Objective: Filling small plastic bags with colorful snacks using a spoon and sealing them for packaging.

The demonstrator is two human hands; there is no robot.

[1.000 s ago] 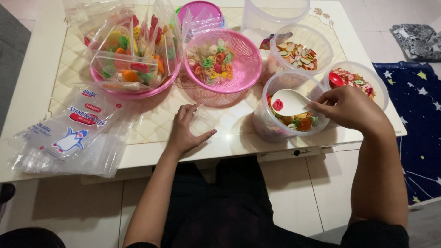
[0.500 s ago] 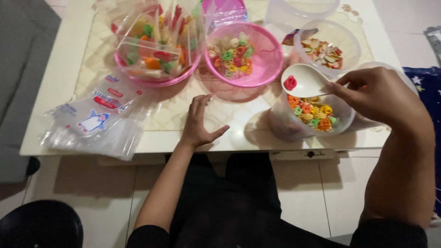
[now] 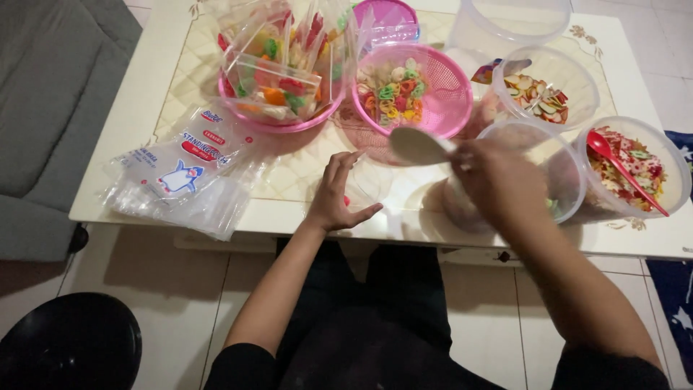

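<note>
My right hand (image 3: 498,180) grips a white spoon (image 3: 419,144). The spoon is tipped bowl-down just right of my left fingertips. My left hand (image 3: 338,196) rests on the white table (image 3: 144,94), fingers curved around a small clear pouch (image 3: 363,184) that stands open. One red piece shows inside it. Under my right wrist stands a clear tub (image 3: 559,170) of coloured ring-shaped snacks, mostly hidden by the hand. A pink basket (image 3: 433,108) of the same coloured rings sits just beyond the spoon.
A pink basin (image 3: 249,108) holds several filled pouches. A stack of empty pouches (image 3: 180,177) lies at the left. Two more clear tubs stand at the right, one (image 3: 668,173) with a red spoon (image 3: 621,170), one (image 3: 577,76) behind. A grey sofa (image 3: 43,108) is on the left.
My right hand lifted the spoon out of the tub, carried it left and turned it over by the pouch. The red piece left the spoon. The view shifted left.
</note>
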